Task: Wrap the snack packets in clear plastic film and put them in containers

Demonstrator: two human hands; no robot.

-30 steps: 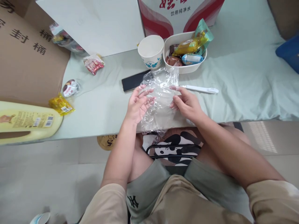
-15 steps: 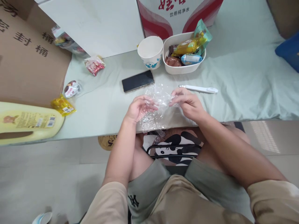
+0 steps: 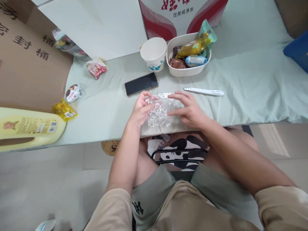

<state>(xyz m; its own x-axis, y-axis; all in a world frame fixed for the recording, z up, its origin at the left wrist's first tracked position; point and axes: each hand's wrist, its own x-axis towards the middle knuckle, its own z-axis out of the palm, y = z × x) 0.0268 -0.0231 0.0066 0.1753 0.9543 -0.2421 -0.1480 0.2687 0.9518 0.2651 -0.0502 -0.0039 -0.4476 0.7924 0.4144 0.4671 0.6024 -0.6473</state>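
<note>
Between my hands, at the front edge of the cloth-covered table, is a crumpled clear plastic wrapper (image 3: 160, 112). My left hand (image 3: 141, 109) grips its left side, thumb on top and fingers behind the film. Spread over the right side is my right hand (image 3: 190, 109), its thumb and fingers apart at the film's edge; whether the fingertips touch it I cannot tell. Just beyond the hands lie a black phone (image 3: 141, 84) and, to the right, a slim white cutter-like tool (image 3: 204, 91).
Behind the phone stand a white paper cup (image 3: 154, 61) and a white tub (image 3: 189, 71) of wrapped snacks. A red-and-white carton (image 3: 178, 19) backs them. Small snack packs (image 3: 96, 68), a yellow jug (image 3: 31, 126) and a cardboard box (image 3: 31, 73) are at the left.
The plastic has been drawn together and lowered, more bunched at my left hand. My right hand's fingers have spread from their pinch on it.
</note>
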